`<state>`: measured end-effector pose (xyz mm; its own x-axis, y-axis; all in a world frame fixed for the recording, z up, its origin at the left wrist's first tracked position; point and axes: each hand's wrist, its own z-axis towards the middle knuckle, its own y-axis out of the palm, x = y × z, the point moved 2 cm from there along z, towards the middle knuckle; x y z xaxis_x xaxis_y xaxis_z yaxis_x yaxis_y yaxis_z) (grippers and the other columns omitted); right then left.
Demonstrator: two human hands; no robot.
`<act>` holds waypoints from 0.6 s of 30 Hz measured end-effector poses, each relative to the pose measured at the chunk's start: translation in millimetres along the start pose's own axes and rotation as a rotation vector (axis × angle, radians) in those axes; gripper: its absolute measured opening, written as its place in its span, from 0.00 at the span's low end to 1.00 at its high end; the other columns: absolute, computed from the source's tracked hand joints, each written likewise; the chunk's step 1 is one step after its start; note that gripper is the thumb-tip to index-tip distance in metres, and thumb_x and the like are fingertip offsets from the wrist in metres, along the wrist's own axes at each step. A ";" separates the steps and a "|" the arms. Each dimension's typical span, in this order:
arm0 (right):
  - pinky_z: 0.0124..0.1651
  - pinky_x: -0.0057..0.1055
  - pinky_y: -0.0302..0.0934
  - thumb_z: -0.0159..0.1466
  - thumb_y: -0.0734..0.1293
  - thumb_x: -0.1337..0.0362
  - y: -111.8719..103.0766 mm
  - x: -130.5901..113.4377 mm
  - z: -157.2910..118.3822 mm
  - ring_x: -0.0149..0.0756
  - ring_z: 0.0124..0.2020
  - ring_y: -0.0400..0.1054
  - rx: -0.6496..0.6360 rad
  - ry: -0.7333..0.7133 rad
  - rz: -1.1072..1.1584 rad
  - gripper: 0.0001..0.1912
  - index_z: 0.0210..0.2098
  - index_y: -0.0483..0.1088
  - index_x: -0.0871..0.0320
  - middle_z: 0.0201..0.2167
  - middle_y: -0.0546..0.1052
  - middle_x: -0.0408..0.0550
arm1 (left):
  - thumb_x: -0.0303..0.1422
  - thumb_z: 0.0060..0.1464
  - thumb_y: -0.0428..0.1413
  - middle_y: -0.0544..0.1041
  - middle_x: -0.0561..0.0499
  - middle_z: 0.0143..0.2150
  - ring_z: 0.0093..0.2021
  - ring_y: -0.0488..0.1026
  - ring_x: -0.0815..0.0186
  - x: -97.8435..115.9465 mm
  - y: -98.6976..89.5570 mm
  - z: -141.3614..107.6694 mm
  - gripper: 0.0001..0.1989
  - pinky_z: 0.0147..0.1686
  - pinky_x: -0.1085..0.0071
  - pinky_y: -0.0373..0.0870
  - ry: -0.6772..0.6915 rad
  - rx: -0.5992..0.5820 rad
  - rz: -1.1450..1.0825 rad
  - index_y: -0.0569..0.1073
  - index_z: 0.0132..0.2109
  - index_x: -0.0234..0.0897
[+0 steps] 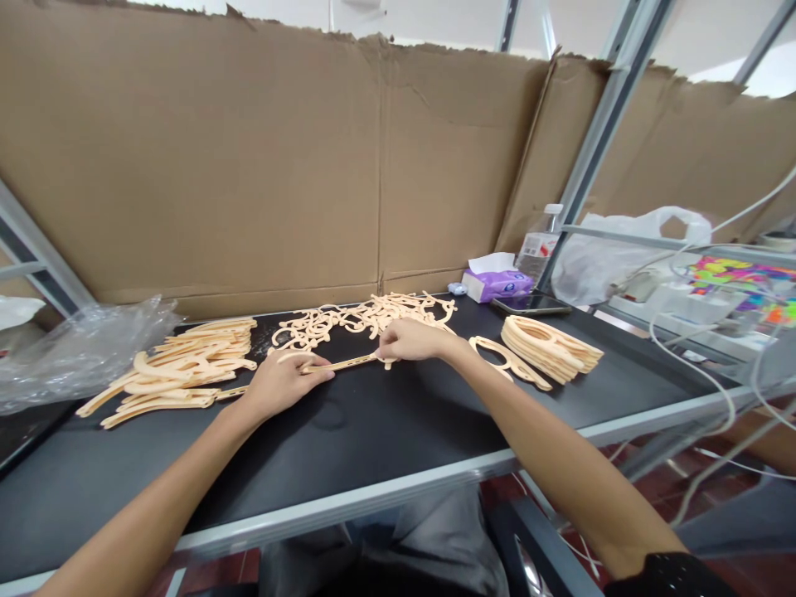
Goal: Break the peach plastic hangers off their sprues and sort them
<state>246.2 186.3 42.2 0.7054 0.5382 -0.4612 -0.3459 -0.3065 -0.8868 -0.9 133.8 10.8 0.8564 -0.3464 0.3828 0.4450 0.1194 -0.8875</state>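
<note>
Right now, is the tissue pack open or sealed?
Open: a white tissue sticks up out of the top of the purple tissue pack. How full it is, I cannot tell.

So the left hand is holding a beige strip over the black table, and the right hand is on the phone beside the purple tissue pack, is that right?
Not quite: the right hand isn't on the phone but at the other end of the beige strip, as the head view shows. The rest stands.
</note>
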 end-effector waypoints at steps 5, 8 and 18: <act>0.28 0.26 0.49 0.57 0.65 0.61 0.3 4.2 1.9 0.29 0.24 0.60 -0.002 -0.042 0.032 0.12 0.25 0.76 0.62 0.20 0.71 0.43 | 0.46 0.53 0.57 0.82 0.51 0.34 0.39 0.76 0.59 0.3 -1.2 2.6 0.15 0.40 0.67 0.66 0.035 0.010 -0.032 0.82 0.36 0.42; 0.27 0.26 0.48 0.57 0.65 0.60 0.8 6.0 2.4 0.28 0.23 0.59 -0.016 -0.052 0.065 0.12 0.25 0.76 0.61 0.20 0.71 0.43 | 0.45 0.51 0.58 0.81 0.52 0.34 0.38 0.76 0.60 0.3 -2.5 3.2 0.14 0.39 0.67 0.67 0.013 -0.007 -0.095 0.82 0.34 0.42; 0.27 0.27 0.47 0.56 0.65 0.61 1.9 5.2 3.4 0.27 0.21 0.57 -0.033 -0.044 0.061 0.12 0.23 0.74 0.61 0.18 0.68 0.41 | 0.44 0.50 0.58 0.79 0.50 0.35 0.40 0.75 0.59 0.9 -3.7 3.8 0.14 0.43 0.65 0.67 0.033 -0.077 -0.189 0.82 0.33 0.41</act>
<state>247.1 191.1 38.1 0.6557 0.5510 -0.5162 -0.3669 -0.3650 -0.8557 -0.8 136.6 15.4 0.7501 -0.3868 0.5365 0.5742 -0.0217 -0.8184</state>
